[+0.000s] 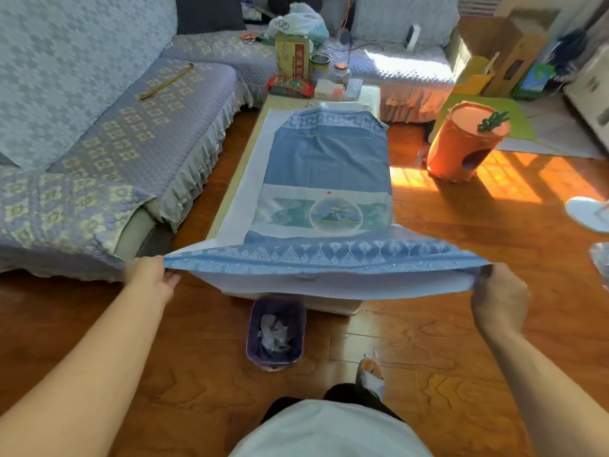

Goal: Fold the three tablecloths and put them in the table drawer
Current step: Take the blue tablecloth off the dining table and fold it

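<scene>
The tablecloth [326, 166] hides most of the table [227, 206]; no drawer shows.

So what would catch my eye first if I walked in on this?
Probably the blue tablecloth spread along the low table, its near edge lifted and stretched between the left hand and right hand. Then the orange stool glowing in sunlight on the right, and the purple bin just below the table's near end.

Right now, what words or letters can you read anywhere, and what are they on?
"YOD" or close to it, hard to be sure: dark letters on the white plastic bag.
Red label on the yellow box: Chinese characters, too blurred to read.
Red packet: print too blurred to read.
Blue tablecloth: patterns only, no words.
</scene>
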`<state>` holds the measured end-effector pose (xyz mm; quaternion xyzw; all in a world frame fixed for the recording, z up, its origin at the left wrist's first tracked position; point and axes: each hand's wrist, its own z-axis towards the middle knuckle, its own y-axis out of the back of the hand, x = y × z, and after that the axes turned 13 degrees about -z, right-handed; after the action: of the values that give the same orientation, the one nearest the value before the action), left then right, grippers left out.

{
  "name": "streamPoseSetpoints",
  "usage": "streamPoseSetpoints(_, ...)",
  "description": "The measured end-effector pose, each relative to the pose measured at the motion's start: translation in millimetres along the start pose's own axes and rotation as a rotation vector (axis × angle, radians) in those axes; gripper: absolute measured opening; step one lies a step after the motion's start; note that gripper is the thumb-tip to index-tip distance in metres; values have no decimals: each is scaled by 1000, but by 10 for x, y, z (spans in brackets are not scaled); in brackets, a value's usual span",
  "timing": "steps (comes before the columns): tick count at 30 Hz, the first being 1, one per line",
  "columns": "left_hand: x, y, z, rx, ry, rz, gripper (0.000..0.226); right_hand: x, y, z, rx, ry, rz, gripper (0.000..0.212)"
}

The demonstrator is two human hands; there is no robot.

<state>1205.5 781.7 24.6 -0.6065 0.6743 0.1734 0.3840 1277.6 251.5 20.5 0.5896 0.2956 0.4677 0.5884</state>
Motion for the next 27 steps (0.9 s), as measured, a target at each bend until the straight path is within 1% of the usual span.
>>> streamPoseSetpoints(1,35,95,58,-8,10,28,27,-46,54,-132,-76,36,59,22)
streamPoseSetpoints(2,69,204,129,-32,18,58,28,-100,72,-305,-97,60,93,15)
streamPoseSetpoints(3,107,315,210,-69,30,96,28,-201,37,-512,-46,115,67,9)
streamPoseSetpoints(5,196,527,309,-110,45,225,19,-536,-140,-911,137,140,-17,30)
streamPoseSetpoints(6,269,609,350,-112,59,316,17,-713,-229,-1006,233,16,-7,35)
streamPoseSetpoints(7,365,673,340,-95,76,400,15,-820,-271,-1096,302,-158,45,31)
streamPoseSetpoints(8,475,720,301,-65,94,470,14,-839,-294,-1138,277,-342,110,24)
streamPoseSetpoints(9,598,765,259,-46,98,522,14,-815,-316,-1167,245,-415,60,19)
streamPoseSetpoints(10,714,815,226,-39,94,574,16,-720,-320,-1199,253,-410,79,17)
streamPoseSetpoints(12,875,904,212,-51,83,633,25,-532,-361,-1234,341,-154,59,28)
streamPoseSetpoints(13,909,951,238,-61,81,645,27,-489,-361,-1229,395,-92,25,29)
streamPoseSetpoints(14,918,994,265,-68,85,653,28,-468,-365,-1174,378,-133,69,22)
streamPoseSetpoints(15,900,1029,293,-78,90,669,27,-449,-313,-1120,290,-229,56,15)
streamPoseSetpoints(16,872,1062,331,-97,82,696,25,-492,-317,-1064,248,-316,47,15)
streamPoseSetpoints(18,806,1124,387,-143,42,799,23,-541,-269,-1046,270,-304,70,17)
streamPoseSetpoints(19,778,1158,420,-166,29,840,25,-602,-280,-1024,291,-292,43,22)
streamPoseSetpoints(20,769,1195,452,-185,39,862,28,-659,-288,-1023,286,-271,8,32)
streamPoseSetpoints(21,776,1214,477,-200,58,870,30,-715,-323,-985,261,-294,-38,43)
streamPoseSetpoints(22,786,1206,465,-197,92,857,30,-722,-335,-956,274,-376,-33,45)
streamPoseSetpoints(24,824,1118,390,-151,162,766,24,-623,-380,-933,358,-441,-93,23)
streamPoseSetpoints(25,829,1042,356,-135,180,704,24,-535,-373,-918,401,-411,-115,16)
streamPoseSetpoints(27,775,840,273,-104,179,593,25,-260,-297,-840,477,-359,-195,16)
